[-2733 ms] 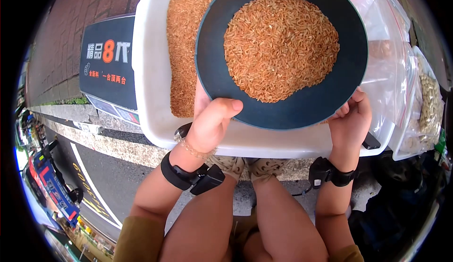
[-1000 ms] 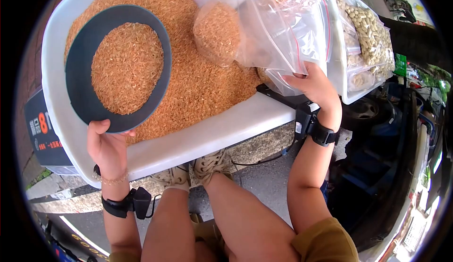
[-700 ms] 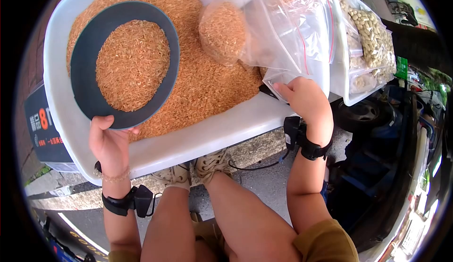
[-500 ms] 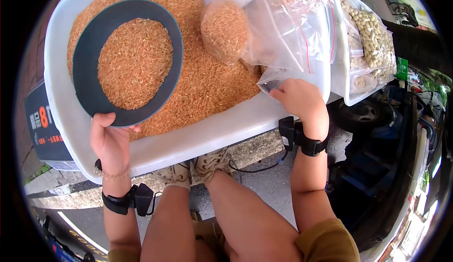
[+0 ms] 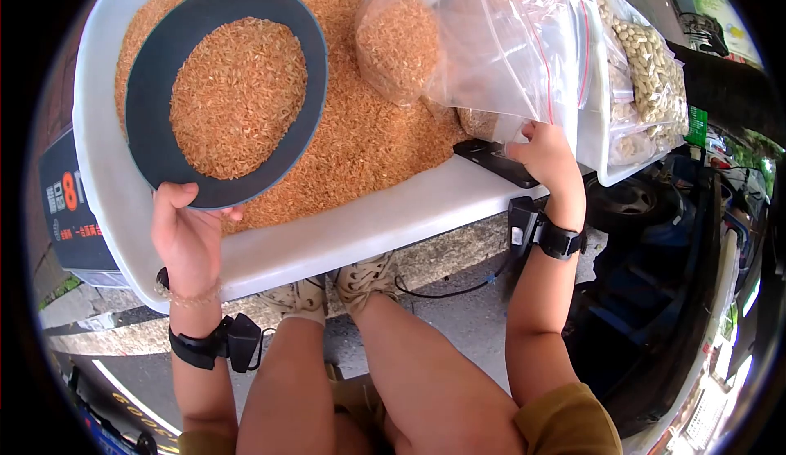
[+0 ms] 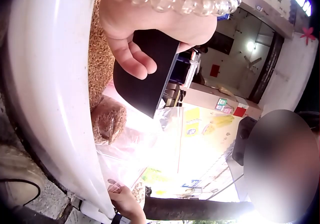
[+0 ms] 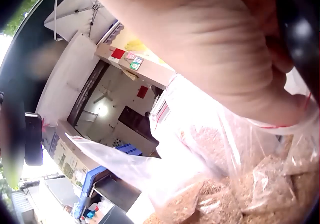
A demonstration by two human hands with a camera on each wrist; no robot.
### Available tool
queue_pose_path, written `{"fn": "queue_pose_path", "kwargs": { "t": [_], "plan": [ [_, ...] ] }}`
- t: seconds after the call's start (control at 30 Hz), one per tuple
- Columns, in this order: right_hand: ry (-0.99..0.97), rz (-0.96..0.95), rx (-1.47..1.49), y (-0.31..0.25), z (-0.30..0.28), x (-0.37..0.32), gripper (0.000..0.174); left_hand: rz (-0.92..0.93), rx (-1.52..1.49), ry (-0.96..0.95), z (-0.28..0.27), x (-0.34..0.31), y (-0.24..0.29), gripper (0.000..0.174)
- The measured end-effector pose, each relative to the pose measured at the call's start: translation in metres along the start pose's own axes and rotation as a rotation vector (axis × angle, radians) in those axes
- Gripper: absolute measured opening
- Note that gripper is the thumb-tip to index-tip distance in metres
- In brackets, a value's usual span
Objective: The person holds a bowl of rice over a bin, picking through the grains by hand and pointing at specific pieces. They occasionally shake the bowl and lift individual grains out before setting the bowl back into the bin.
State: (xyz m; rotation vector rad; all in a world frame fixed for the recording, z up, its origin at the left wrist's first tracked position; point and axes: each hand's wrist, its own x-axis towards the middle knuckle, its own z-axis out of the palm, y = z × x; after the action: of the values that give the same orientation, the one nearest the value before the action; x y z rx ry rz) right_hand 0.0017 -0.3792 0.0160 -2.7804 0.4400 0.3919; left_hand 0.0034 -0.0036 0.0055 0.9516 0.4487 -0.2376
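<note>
My left hand grips the near rim of a dark blue-grey bowl, thumb over the edge and fingers beneath. A mound of reddish-brown rice fills its middle. The left wrist view shows the bowl's black underside with fingertips against it. To the right, my right hand pinches the edge of a clear zip bag with a red seal line. Beside it lies a knotted clear bag packed with rice. In the right wrist view, my right hand hides the pinched edge.
A wide white tub of loose rice lies beneath the bowl. A flat black device rests on its near-right rim. Farther right, a white tray holds bagged peanuts. A black printed box stands at the left.
Both hands held the bowl at first; the right let go and moved to the clear bags. Lately it shifted right, uncovering the black device. The left carried the bowl leftward, then slightly up.
</note>
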Motion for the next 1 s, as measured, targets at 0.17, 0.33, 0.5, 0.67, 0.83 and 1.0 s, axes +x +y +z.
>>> {"fn": "queue_pose_path", "kwargs": {
  "t": [0.17,0.33,0.5,0.67,0.83,1.0],
  "plan": [
    [-0.011,0.062,0.345,0.008,-0.014,0.003,0.046,0.003,0.027,-0.046,-0.005,0.001,-0.003,0.026],
    [-0.11,-0.019,0.386,-0.002,-0.011,0.006,0.016,0.003,0.042,-0.027,0.001,-0.001,-0.001,0.02],
    [-0.217,0.093,0.289,-0.023,-0.02,0.006,0.017,0.006,0.041,-0.041,-0.004,0.001,-0.002,0.021],
    [-0.122,-0.045,0.415,-0.008,-0.011,0.008,0.018,0.001,0.028,-0.009,0.001,-0.001,-0.001,0.022],
    [-0.14,-0.013,0.416,-0.033,-0.025,0.001,0.03,-0.014,-0.003,0.014,-0.006,0.001,-0.001,0.023],
    [-0.118,0.066,0.314,-0.04,-0.026,0.001,0.031,-0.015,-0.011,-0.034,-0.007,0.002,-0.001,0.023]
  ]
}}
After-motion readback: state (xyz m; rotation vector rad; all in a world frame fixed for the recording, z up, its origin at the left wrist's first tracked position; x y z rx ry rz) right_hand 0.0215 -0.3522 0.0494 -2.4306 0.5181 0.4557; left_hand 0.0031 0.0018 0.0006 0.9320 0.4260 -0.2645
